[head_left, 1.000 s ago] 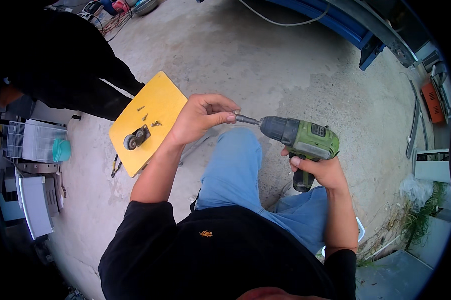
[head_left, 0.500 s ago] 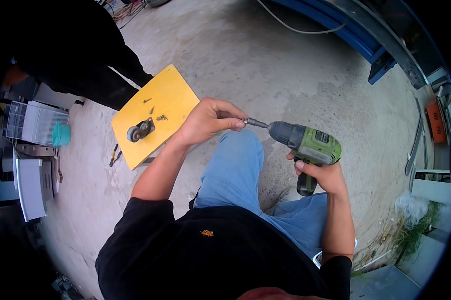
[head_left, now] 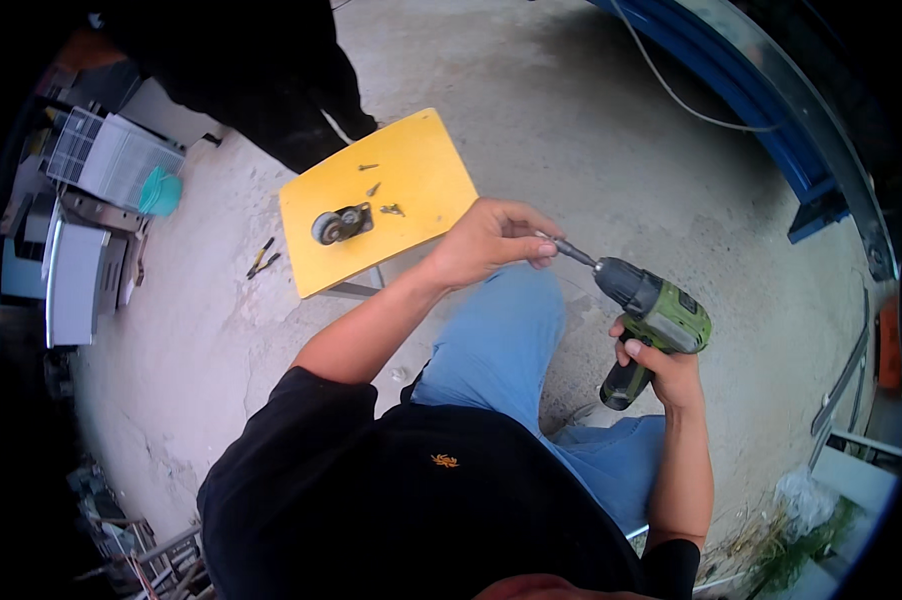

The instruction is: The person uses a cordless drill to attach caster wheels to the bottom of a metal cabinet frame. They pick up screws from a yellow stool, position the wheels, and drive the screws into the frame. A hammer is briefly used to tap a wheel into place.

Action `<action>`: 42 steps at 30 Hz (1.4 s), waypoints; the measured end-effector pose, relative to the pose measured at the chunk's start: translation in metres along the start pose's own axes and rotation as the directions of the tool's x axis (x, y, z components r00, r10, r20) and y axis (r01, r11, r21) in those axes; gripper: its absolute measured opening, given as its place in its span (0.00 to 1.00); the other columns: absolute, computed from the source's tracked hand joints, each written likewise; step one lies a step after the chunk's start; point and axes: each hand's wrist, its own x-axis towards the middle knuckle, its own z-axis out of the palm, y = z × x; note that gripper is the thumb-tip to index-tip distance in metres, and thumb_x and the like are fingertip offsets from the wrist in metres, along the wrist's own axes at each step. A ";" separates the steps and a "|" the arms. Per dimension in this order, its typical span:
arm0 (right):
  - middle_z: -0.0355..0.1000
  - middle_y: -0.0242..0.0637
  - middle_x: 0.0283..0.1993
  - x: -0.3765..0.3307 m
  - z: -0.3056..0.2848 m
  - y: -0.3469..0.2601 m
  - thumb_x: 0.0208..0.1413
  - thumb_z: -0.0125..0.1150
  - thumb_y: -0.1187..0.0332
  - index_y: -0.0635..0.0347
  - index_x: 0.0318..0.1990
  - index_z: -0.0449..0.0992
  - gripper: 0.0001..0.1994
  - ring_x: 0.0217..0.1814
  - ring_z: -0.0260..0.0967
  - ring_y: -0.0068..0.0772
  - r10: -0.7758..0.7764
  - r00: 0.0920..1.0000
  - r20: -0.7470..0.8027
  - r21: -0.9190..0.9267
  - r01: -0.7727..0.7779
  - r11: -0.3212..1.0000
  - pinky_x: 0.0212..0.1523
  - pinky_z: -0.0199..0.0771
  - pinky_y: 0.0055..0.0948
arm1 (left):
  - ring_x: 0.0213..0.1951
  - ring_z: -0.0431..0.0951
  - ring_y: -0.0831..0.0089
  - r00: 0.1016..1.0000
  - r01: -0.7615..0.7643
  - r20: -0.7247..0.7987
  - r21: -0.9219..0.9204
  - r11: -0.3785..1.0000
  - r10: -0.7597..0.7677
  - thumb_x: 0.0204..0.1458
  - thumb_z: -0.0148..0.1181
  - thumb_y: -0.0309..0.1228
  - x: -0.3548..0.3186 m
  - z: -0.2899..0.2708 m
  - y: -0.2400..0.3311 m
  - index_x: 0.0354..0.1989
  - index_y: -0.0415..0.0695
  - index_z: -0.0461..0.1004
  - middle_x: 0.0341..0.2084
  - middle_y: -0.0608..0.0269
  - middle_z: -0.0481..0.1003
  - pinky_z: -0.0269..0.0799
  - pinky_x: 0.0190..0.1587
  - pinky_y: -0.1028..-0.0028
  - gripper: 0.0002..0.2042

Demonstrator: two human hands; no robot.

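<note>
My right hand (head_left: 659,367) grips the handle of a green and grey cordless drill (head_left: 653,315), held above my knee in blue jeans. My left hand (head_left: 491,240) pinches the drill bit (head_left: 568,250) at the drill's nose with its fingertips. Just beyond my left hand lies a yellow board (head_left: 376,200) on the concrete floor, carrying a small caster wheel (head_left: 338,223) and a few loose screws (head_left: 376,188).
Another person in dark clothes (head_left: 261,80) stands behind the board. Clear plastic bins (head_left: 111,155) and a white box (head_left: 76,285) sit at the left, with small tools (head_left: 261,258) on the floor. A blue metal frame (head_left: 771,120) runs along the upper right.
The view has shifted slightly; the board and the person behind it sit a little further right. My hands stay on the drill and its bit, with the drill tilted lower.
</note>
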 end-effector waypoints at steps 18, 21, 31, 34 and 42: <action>0.79 0.43 0.47 -0.014 -0.009 0.001 0.54 0.70 0.72 0.66 0.58 0.76 0.22 0.36 0.73 0.31 -0.176 0.965 -0.195 0.036 0.186 0.982 0.40 0.76 0.32 | 0.46 0.84 0.50 0.787 0.484 -0.571 0.806 0.340 0.235 0.50 0.76 0.35 -0.127 -0.166 0.006 0.51 0.38 0.79 0.43 0.48 0.84 0.78 0.51 0.62 0.22; 0.83 0.37 0.46 -0.022 -0.016 -0.002 0.57 0.70 0.73 0.64 0.54 0.79 0.17 0.38 0.76 0.26 -0.127 0.972 -0.197 -0.012 0.127 0.992 0.42 0.79 0.31 | 0.46 0.86 0.57 0.785 0.391 -0.551 0.795 0.464 0.284 0.50 0.75 0.26 -0.126 -0.149 0.027 0.50 0.34 0.80 0.42 0.46 0.84 0.79 0.52 0.64 0.19; 0.82 0.38 0.49 -0.099 -0.042 -0.047 0.59 0.68 0.74 0.62 0.58 0.76 0.19 0.39 0.76 0.26 -0.467 0.705 -0.533 -0.045 0.528 0.848 0.43 0.79 0.32 | 0.56 0.76 0.68 0.702 -0.614 -0.016 0.493 0.616 0.712 0.51 0.71 0.22 0.106 0.087 0.044 0.58 0.39 0.73 0.56 0.56 0.74 0.70 0.61 0.70 0.24; 0.80 0.40 0.48 -0.133 -0.047 -0.046 0.59 0.67 0.74 0.64 0.58 0.76 0.19 0.39 0.75 0.27 -0.521 0.537 -0.663 -0.092 0.633 0.769 0.43 0.77 0.32 | 0.61 0.75 0.65 0.550 -0.820 0.188 0.304 0.484 0.814 0.52 0.70 0.21 0.160 0.188 0.053 0.58 0.39 0.72 0.62 0.54 0.73 0.70 0.64 0.67 0.24; 0.78 0.43 0.50 -0.197 -0.037 -0.039 0.59 0.66 0.73 0.65 0.60 0.73 0.21 0.40 0.74 0.31 -0.527 0.267 -0.807 -0.219 0.693 0.687 0.44 0.76 0.32 | 0.64 0.73 0.48 -0.044 -0.896 0.386 0.392 -0.207 0.921 0.43 0.74 0.23 0.266 0.316 0.084 0.55 0.40 0.73 0.62 0.51 0.75 0.66 0.66 0.55 0.27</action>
